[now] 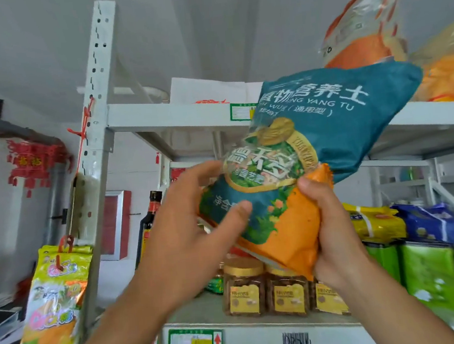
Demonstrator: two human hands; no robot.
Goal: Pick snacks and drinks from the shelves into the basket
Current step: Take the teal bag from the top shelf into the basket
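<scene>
Big teal-and-orange bag (309,148) up at 1 o'clock, top against the upper shelf (176,113), bottom in both hands. Looks heavy, soft, slick; best gripped low at the orange corner. Right hand (333,234) clamped on that corner; left hand (195,229) half open, thumb on the bag's face. Jars (266,286) at 6 o'clock underneath, bottle (149,222) at 9. No basket in view.

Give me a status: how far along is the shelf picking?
Done: nothing can be confirmed; no basket is in view. In hand: the teal and orange bag, gripped at its lower end by the right hand, left hand against its side. Left: bagging it; the jars and green packs sit on the shelf.
</scene>
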